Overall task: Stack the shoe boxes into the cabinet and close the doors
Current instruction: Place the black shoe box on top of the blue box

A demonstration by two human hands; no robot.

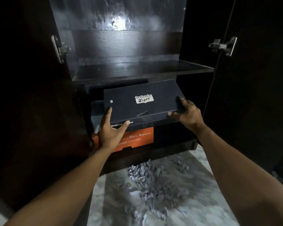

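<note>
Holding a dark navy cardboard shoe box (142, 101) with a white Onitsuka Tiger logo on its lid, both hands are at the mouth of the tall dark wooden cabinet (129, 46). I'm seeing the left hand (112, 129) gripping the box's near left corner, thumb lying up along the lid's left edge and fingers curled across the front face over the printed lettering. The right hand (186, 114) is gripping the near right corner, thumb pressing on top of the lid and fingers spread along the front edge. The box is sitting tilted, its far end raised toward the shelf above and its near edge lower, partly inside the lower compartment.

Directly under it, an orange cardboard shoe box (137, 138) with pale lettering is lying flat on the compartment floor, and the navy box is resting over it; I cannot tell whether the two are touching all along. A second dark box edge (96, 106) is showing just to the left behind the navy one, too dim to make out.

The dark wooden shelf (142, 70) above is catching a bright glare on the back panel. Both cabinet doors are standing wide open, with a metal hinge (60, 48) on the left and another metal hinge (223, 45) on the right. Crumpled grey paper (153, 181) is lying scattered on the pale marbled floor (203, 201) between my forearms.
</note>
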